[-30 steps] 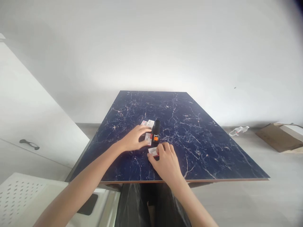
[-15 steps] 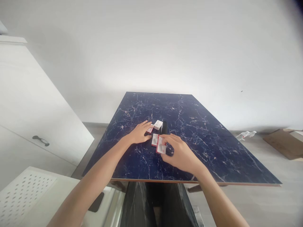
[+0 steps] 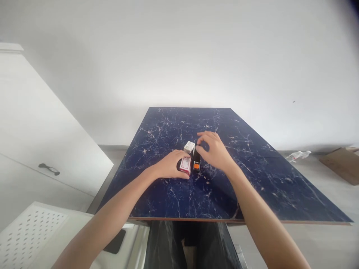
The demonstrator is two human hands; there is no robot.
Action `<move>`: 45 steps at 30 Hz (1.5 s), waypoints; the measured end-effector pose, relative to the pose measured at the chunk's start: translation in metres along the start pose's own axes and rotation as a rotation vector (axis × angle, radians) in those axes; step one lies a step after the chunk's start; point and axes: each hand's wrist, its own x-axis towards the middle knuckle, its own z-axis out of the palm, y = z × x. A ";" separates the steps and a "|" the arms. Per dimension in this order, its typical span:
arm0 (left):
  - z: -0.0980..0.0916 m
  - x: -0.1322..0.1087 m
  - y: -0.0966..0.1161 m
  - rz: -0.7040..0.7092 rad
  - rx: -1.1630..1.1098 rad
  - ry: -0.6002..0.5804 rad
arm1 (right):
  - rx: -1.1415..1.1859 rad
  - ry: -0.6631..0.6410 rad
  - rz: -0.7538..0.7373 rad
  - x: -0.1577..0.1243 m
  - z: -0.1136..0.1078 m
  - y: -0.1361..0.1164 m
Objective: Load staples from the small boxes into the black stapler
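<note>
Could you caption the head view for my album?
Left hand around a red-and-white box, right hand near a black-and-orange object, on a blue marbled table.

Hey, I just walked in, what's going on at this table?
Someone is handling small things on the blue table with bare hands. Their left hand has its thumb and fingers around a red-and-white box. Their right hand is curled near the far end of a black item with an orange patch; contact is unclear. A white box sits just beyond the left hand.
</note>
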 end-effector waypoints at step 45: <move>0.026 -0.003 0.015 -0.133 0.220 0.020 | 0.482 -0.120 0.447 -0.049 0.032 0.017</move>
